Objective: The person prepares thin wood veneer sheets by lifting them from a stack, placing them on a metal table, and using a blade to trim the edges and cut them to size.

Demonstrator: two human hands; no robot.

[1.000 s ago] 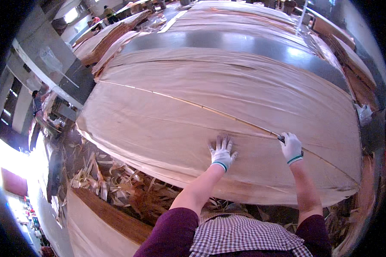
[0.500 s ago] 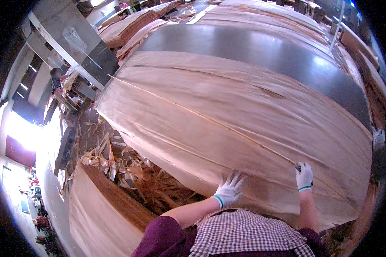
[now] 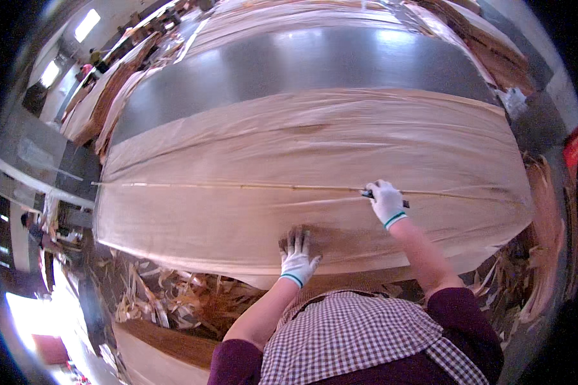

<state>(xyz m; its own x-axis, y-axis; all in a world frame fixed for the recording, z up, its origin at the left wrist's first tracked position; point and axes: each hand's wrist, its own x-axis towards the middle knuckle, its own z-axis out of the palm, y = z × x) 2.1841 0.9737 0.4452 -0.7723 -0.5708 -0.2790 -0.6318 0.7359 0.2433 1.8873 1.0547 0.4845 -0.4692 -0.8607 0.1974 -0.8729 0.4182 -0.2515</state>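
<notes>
A large sheet of thin tan wood veneer [image 3: 192, 221], rippled along its length, spreads in front of me. Across it from left to right lies a long thin bamboo-like stick [image 3: 257, 186]. My right hand [image 3: 387, 203], in a white glove with a green cuff edge, is closed on a small dark-handled tool [image 3: 405, 204] at the stick. The tool's ends poke out of the fist; a blade, if any, is hidden. Nearer to me, my left hand [image 3: 297, 260], gloved alike with darkened fingers, rests flat on the veneer, fingers spread.
Beyond the veneer runs a smooth dark grey surface [image 3: 289, 61]. Torn veneer strips [image 3: 186, 298] heap below the near edge, beside a brown-edged stack [image 3: 167, 340]. More stacked sheets [image 3: 112, 106] stand at the far left. A person [image 3: 35, 231] is at the left.
The view has turned, so the stick now runs nearly level. My right hand has moved left along the stick, still gripping the tool. My left hand stays spread on the veneer.
</notes>
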